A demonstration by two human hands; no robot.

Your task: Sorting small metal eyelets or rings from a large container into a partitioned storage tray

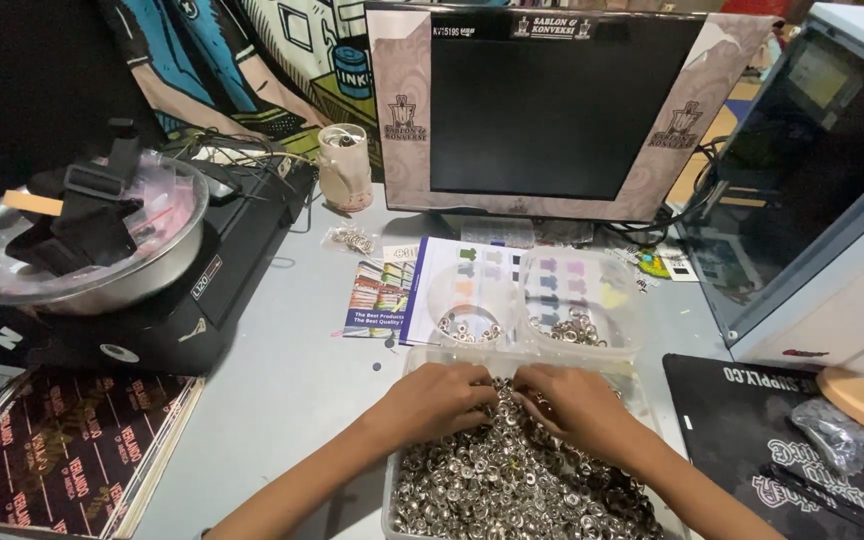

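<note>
A steel bowl point(102, 270) sits far left, well clear. The left hand point(442, 398) and right hand point(567, 400) dig knuckles-up into a tub point(397, 470) heaped with silver rings point(512, 480); whether the curled fingers pinch any, I cannot tell. The heap crests near the rim, so a sweep could spill rings onto the table point(292, 390). Two clear cups point(472, 305) just behind look light and easily knocked.

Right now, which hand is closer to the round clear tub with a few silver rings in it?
Left. The left hand lies just below the round clear tub, in the big box of silver rings. The right hand is beside it, farther right, nearer the second tub.
</note>
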